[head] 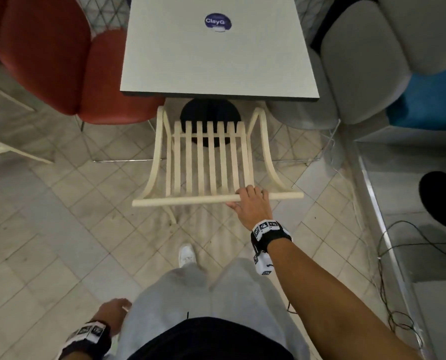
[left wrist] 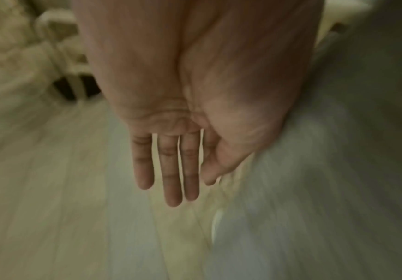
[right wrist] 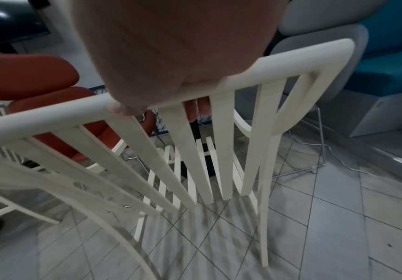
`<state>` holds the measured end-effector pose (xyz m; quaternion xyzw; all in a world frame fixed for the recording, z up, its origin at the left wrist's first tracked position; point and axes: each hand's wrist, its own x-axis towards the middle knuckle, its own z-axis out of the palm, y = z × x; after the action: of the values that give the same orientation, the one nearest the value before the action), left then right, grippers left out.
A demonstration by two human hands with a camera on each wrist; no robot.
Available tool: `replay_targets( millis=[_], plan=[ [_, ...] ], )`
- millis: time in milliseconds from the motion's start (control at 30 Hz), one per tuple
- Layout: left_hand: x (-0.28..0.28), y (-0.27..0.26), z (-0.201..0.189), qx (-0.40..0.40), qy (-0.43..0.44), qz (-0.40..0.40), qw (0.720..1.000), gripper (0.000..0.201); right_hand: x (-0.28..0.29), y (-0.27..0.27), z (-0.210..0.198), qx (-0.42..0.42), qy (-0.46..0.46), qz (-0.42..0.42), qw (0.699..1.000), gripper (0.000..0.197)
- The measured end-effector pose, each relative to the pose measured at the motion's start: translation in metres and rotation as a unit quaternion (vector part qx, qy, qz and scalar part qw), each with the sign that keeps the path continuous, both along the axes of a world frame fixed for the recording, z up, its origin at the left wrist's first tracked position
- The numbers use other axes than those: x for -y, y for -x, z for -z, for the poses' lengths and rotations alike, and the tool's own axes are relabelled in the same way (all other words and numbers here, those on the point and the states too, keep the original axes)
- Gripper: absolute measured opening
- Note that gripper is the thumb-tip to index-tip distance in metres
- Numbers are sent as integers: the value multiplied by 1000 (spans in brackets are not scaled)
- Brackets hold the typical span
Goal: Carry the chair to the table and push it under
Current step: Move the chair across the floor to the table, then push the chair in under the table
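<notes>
A cream slatted chair [head: 209,162] stands on the tiled floor with its seat front just under the near edge of the grey square table [head: 216,61]. My right hand [head: 250,201] grips the chair's top rail right of its middle, fingers curled over the far side. In the right wrist view the rail [right wrist: 279,62] runs under the palm and the fingertips [right wrist: 192,111] show between the back slats. My left hand [head: 114,311] hangs beside my left thigh; in the left wrist view its fingers [left wrist: 168,170] point straight down and hold nothing.
A red padded chair [head: 61,55] stands left of the table and a grey padded chair [head: 359,63] right of it. The table's black round base [head: 210,113] sits under it. A blue bench [head: 429,100] and loose cables [head: 388,255] lie at the right.
</notes>
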<state>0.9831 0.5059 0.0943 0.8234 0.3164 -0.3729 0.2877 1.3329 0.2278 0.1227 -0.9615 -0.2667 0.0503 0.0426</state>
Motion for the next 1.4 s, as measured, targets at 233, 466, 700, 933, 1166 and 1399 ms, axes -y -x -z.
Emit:
replay_targets(
  millis=[233, 466, 700, 933, 1166, 1399],
  plan=[
    [-29, -162, -62, 400, -191, 22, 896, 27, 13, -17, -1, -47, -38, -30, 998, 55],
    [39, -266, -52, 293, -180, 249, 905, 57, 49, -43, -2, -40, 0, -46, 998, 68],
    [27, -292, -40, 311, -186, 323, 875, 64, 58, -65, -5, -19, 40, -41, 998, 73],
    [9, -358, -43, 286, -224, 302, 882, 73, 45, -116, -2, -8, -4, 11, 1000, 66],
    [-7, -391, -45, 189, -238, 139, 942, 85, 46, -162, -2, -31, 22, 16, 999, 90],
    [-43, -364, -37, 279, -243, 104, 923, 37, 54, -170, -2, -46, 19, 15, 999, 73]
  ],
)
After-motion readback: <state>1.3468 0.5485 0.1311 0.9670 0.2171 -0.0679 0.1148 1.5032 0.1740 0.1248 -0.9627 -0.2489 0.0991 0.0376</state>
